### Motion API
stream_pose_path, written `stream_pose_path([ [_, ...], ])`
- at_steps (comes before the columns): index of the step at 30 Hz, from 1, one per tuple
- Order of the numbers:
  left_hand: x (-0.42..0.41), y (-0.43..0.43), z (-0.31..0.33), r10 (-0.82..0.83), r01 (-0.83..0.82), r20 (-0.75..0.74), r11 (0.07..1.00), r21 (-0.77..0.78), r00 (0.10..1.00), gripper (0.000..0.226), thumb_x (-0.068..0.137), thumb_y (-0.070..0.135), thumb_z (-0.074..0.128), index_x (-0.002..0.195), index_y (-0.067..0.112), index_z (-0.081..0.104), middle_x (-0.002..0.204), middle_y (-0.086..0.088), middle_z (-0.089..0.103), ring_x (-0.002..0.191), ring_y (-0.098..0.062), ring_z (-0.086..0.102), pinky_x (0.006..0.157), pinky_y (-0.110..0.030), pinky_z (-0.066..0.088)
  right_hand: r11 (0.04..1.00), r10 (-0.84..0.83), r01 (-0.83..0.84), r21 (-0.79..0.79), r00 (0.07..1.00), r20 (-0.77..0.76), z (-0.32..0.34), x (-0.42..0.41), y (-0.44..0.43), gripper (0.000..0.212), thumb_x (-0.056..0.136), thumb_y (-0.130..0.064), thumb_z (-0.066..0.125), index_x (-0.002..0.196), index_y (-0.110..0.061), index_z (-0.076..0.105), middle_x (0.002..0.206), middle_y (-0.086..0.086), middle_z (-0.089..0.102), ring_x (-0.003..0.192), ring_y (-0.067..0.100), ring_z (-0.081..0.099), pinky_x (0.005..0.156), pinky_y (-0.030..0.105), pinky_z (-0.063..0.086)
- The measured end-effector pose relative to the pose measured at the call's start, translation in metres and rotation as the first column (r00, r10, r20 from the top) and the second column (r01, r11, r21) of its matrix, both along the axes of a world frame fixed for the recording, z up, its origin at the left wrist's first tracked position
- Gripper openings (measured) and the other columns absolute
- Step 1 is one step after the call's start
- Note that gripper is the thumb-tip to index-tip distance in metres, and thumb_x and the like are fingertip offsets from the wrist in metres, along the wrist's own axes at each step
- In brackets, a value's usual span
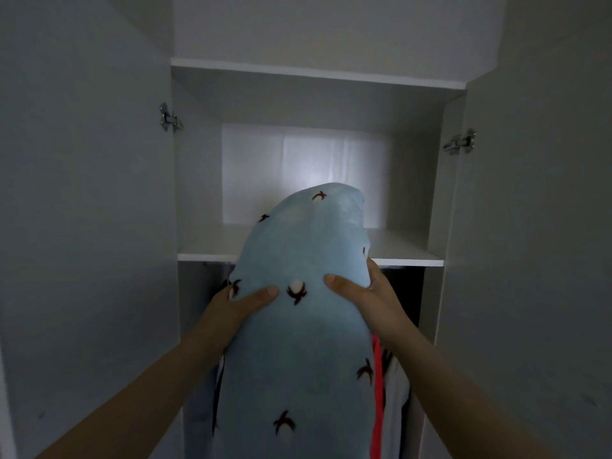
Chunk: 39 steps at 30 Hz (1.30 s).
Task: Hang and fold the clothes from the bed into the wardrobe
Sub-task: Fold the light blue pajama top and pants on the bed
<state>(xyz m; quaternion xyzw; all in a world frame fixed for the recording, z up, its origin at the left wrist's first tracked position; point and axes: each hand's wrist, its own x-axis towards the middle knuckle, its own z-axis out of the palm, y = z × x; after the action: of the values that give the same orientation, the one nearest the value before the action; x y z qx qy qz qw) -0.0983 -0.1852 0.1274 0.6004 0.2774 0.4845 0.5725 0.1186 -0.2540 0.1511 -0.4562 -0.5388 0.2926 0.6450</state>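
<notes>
Holding pale blue folded bundle (298,309) at centre, tip toward 12 o'clock, over shelf (407,253) edge. Left hand (238,303) at 9, right hand (361,293) at 3, fingers (373,273) clamped on it, probably curled beneath. Lift higher, slide in flat, clear of hanging clothes (379,385) at 5 o'clock.

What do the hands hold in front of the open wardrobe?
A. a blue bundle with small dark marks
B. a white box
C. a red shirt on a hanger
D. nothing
A: the left hand and the right hand grip the sides of a blue bundle with small dark marks, and its top reaches up in front of the shelf.
</notes>
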Motion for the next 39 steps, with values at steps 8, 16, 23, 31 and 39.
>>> stream_pose_path([
  [8, 0.026, 0.118, 0.011, 0.150, -0.150, -0.018, 0.989, -0.010, 0.989, 0.057, 0.062, 0.037, 0.082, 0.113, 0.018, 0.068, 0.104, -0.005, 0.073, 0.093, -0.027, 0.071, 0.077, -0.042, 0.059, 0.997, 0.071, -0.072, 0.036, 0.997, 0.029, 0.006, 0.034, 0.146, 0.049, 0.062, -0.045, 0.083, 0.105, -0.039, 0.060, 0.094, -0.022, 0.071, 0.083, -0.001, 0.068, 0.060, 0.015, 0.054],
  [16, 0.027, 0.218, 0.038, 0.216, -0.216, -0.026, 0.976, 0.002, 0.976, 0.049, 0.067, 0.036, 0.077, 0.111, 0.016, 0.069, 0.101, -0.005, 0.074, 0.090, -0.024, 0.072, 0.068, -0.033, 0.059, 0.987, 0.157, -0.157, 0.023, 0.987, -0.009, 0.021, 0.036, 0.271, 0.050, 0.066, -0.052, 0.080, 0.109, -0.036, 0.060, 0.101, -0.013, 0.071, 0.083, 0.002, 0.069, 0.060, 0.016, 0.054],
  [23, -0.002, 0.308, 0.071, 0.173, -0.173, -0.054, 0.985, 0.002, 0.983, 0.051, 0.066, 0.037, 0.074, 0.111, 0.013, 0.067, 0.102, -0.010, 0.073, 0.091, -0.025, 0.071, 0.065, -0.029, 0.059, 0.983, 0.185, -0.186, -0.007, 0.981, -0.060, 0.045, 0.013, 0.373, 0.039, 0.080, -0.038, 0.074, 0.114, -0.022, 0.064, 0.107, -0.001, 0.072, 0.092, 0.015, 0.071, 0.073, 0.029, 0.058],
  [31, -0.015, 0.415, 0.100, 0.139, -0.135, -0.119, 0.990, 0.041, 0.983, 0.049, 0.067, 0.033, 0.078, 0.112, 0.018, 0.066, 0.103, -0.006, 0.074, 0.092, -0.023, 0.071, 0.065, -0.030, 0.058, 0.982, 0.184, -0.188, -0.018, 0.976, -0.115, 0.073, 0.000, 0.473, 0.033, 0.080, -0.039, 0.073, 0.108, -0.024, 0.063, 0.101, -0.004, 0.073, 0.084, 0.012, 0.072, 0.059, 0.021, 0.056],
  [39, -0.010, 0.502, 0.084, 0.311, -0.345, -0.346, 0.938, -0.040, 0.885, 0.066, 0.069, 0.041, 0.081, 0.126, 0.016, 0.059, 0.116, -0.006, 0.068, 0.100, -0.024, 0.067, 0.092, -0.039, 0.053, 0.949, 0.145, -0.170, -0.266, 0.983, -0.109, 0.049, -0.001, 0.579, 0.067, 0.084, -0.039, 0.071, 0.136, -0.004, 0.049, 0.130, 0.015, 0.059, 0.104, 0.027, 0.061, 0.080, 0.033, 0.051],
])
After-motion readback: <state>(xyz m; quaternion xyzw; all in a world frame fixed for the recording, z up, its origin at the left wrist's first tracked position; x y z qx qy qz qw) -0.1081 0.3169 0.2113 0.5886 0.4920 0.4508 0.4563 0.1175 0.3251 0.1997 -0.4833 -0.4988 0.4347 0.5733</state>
